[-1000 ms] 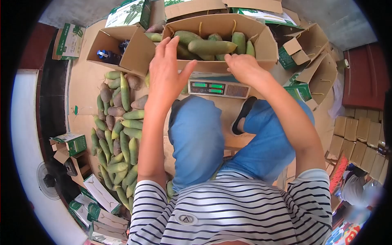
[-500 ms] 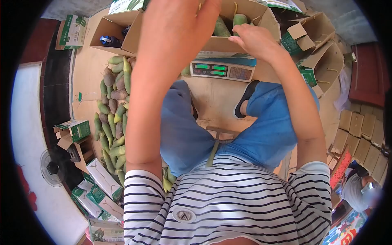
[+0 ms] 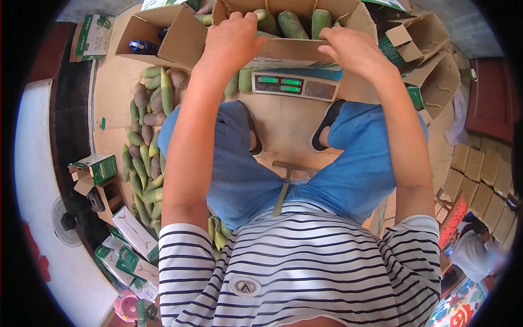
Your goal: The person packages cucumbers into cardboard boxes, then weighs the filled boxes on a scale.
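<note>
In front of me an open cardboard box (image 3: 297, 48) rests on a digital scale (image 3: 296, 86) with green lit displays. Several green radishes (image 3: 292, 25) lie in the box, tips toward its front wall. My left hand (image 3: 233, 41) is closed over the left part of the front wall, fingers curled at the top edge. My right hand (image 3: 354, 50) grips the right part of that wall, thumb outside and fingers inside. Below my left forearm, partly hidden, more green radishes (image 3: 245, 80) stand beside the scale.
A pile of green and purplish radishes (image 3: 143, 158) covers the floor at left. Another open box (image 3: 180, 38) holds a blue-capped item. Open cartons (image 3: 430, 82) stand at right, flat-packed boxes (image 3: 133, 240) and a fan (image 3: 68, 220) at left. Another person (image 3: 473, 253) is at far right.
My left hand has come down from above the box onto its front wall. More radishes in the box now show. My right hand stays at the wall's right part.
</note>
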{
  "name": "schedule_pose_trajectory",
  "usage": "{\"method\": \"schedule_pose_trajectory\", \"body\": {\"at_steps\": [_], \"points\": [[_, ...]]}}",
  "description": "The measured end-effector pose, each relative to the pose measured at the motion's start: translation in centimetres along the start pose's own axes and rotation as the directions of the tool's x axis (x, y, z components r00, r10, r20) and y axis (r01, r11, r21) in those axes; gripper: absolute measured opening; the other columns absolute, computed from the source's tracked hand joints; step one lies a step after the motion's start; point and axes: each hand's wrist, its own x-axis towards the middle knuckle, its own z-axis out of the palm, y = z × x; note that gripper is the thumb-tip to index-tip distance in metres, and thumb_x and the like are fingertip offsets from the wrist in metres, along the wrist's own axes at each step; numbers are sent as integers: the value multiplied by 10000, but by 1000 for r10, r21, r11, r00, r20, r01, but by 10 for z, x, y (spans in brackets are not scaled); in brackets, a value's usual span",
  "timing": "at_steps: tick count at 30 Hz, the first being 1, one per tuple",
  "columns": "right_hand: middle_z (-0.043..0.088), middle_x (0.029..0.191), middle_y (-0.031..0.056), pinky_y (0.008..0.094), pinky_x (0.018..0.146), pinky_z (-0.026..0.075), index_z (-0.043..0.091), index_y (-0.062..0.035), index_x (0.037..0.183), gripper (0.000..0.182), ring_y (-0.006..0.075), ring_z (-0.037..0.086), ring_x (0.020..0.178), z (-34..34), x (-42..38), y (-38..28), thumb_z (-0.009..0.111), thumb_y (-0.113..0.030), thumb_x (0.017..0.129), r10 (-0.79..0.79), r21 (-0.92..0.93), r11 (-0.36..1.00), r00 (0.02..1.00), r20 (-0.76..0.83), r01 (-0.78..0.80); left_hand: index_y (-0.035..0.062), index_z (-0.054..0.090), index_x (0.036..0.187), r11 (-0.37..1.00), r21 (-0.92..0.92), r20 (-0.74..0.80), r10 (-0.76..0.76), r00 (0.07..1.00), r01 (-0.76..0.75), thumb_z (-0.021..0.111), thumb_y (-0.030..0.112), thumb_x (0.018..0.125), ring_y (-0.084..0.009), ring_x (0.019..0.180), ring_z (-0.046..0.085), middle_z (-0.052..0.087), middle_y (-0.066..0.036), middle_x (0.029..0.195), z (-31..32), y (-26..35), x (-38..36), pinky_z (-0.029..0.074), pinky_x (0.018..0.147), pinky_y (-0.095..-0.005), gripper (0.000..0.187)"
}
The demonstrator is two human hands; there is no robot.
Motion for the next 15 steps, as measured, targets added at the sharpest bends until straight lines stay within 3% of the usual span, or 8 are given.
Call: {"method": "schedule_pose_trajectory", "body": {"at_steps": [11, 15], "points": [[609, 932, 162, 434, 757, 467, 557, -33, 1034, 264, 353, 579, 898, 5, 3, 3, 566, -245, 877, -1, -28, 1000, 1000, 3, 1, 53, 522, 1108, 996, 80, 63, 45, 997, -50, 624, 283, 833, -333, 978, 579, 583, -147, 1024, 11, -4, 7, 479, 795, -446, 373], [618, 925, 143, 435, 742, 499, 565, -35, 972, 248, 329, 600, 893, 1, 4, -4, 571, -262, 874, 15, -67, 998, 1000, 17, -14, 50, 528, 1100, 996, 65, 126, 56, 990, -64, 640, 225, 820, -333, 996, 573, 577, -154, 1037, 8, -3, 10, 483, 808, -444, 349]]}}
